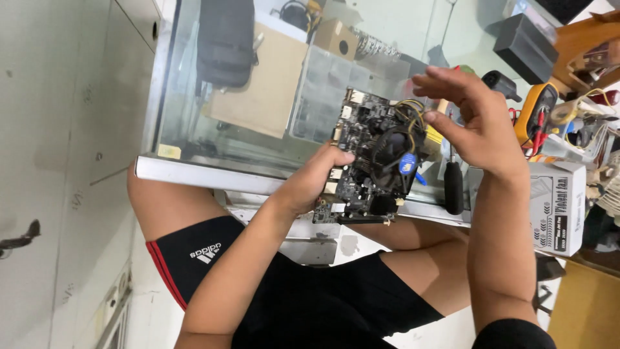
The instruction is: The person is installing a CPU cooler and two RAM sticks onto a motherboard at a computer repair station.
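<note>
Gripping the left edge of a dark circuit board [371, 158], the left hand [313, 181] held it tilted above the rim of the glass desk [194, 173], thumb on its face. The right hand [481, 126] hovered open, holding nothing, fingers spread just beside the yellow wires [408, 111] and round black fan [395, 152]. A black-handled screwdriver [454, 187] stood near, beside a white box [558, 207] and a yellow meter [537, 111]. Judging by this, holding the board by its edge looked wise, sparing the small parts.
</note>
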